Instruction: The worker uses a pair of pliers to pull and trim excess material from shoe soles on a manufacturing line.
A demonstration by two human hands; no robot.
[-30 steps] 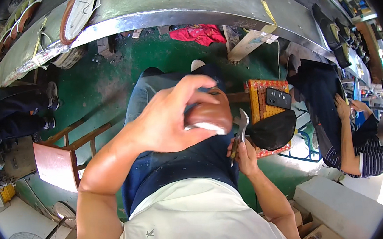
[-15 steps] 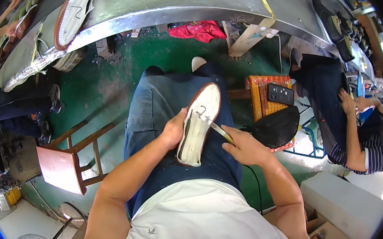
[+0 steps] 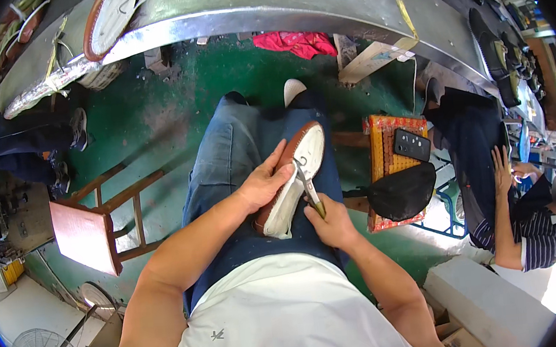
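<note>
Gripping the brown-and-white shoe (image 3: 312, 147) by its side, your left hand (image 3: 267, 184) sets its thumb on the white face, fingers clamped along the brown edge. The shoe lies over your lap, white face up. Your right hand's (image 3: 332, 223) fingers close around the metal tool (image 3: 311, 192), its tip near your left thumb. Rightward, a phone (image 3: 412, 144) and black pouch (image 3: 402, 193) rest on an orange seat (image 3: 378, 154).

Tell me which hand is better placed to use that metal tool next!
Probably the right hand: it grips the metal tool at the shoe, while the left hand holds the shoe's side.
</note>
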